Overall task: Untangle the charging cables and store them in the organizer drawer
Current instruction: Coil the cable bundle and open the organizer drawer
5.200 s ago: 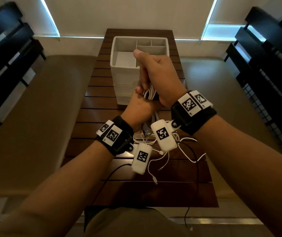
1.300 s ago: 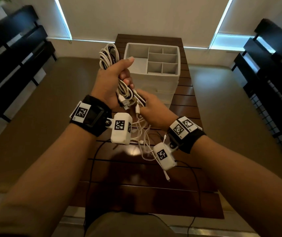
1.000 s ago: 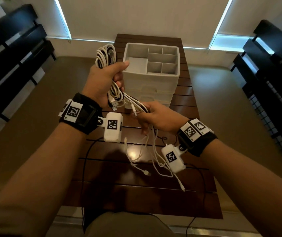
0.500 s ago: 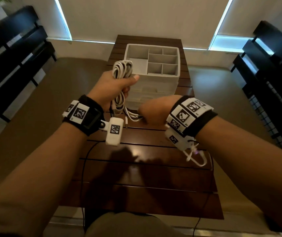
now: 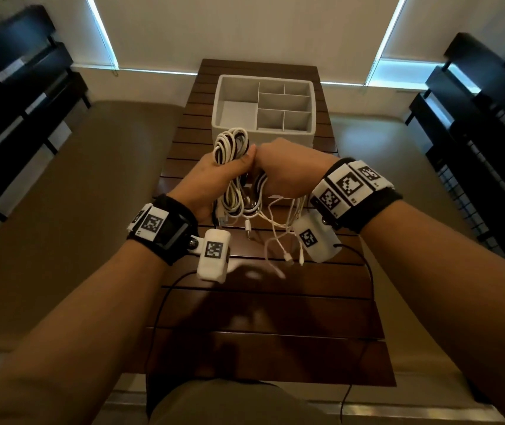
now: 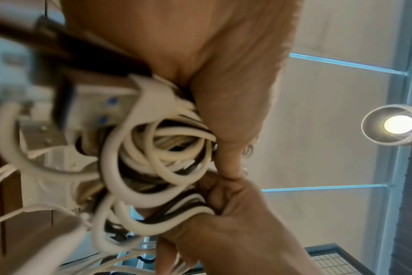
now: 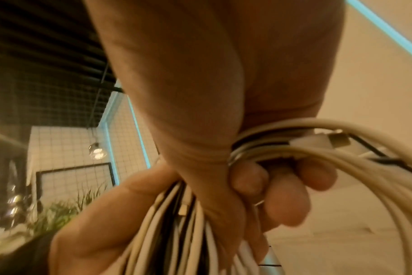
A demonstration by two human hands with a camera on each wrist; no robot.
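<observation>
A looped bundle of white and black charging cables (image 5: pixel 232 145) is held above the wooden table (image 5: pixel 263 305), just in front of the white organizer (image 5: pixel 235 92). My left hand (image 5: pixel 214 176) grips the bundle around its middle. My right hand (image 5: pixel 281 170) is fisted on the strands right beside it, thumbs touching. Loose cable ends with plugs (image 5: pixel 288 259) dangle under the hands. The left wrist view shows the coils (image 6: pixel 158 148) packed in my left hand (image 6: pixel 223 115). In the right wrist view my right-hand fingers (image 7: pixel 282 189) curl round several strands (image 7: pixel 294 148).
The organizer has an open top with one large compartment (image 5: pixel 235 113) at left and smaller ones (image 5: pixel 285 102) at right. Dark slatted benches (image 5: pixel 15 96) stand on both sides of the narrow table. Thin black wires (image 5: pixel 159 305) run from my wrist cameras toward my body.
My right hand rose from below the bundle to meet my left hand at its middle. The left hand came down and toward the centre; loose ends now dangle freely.
</observation>
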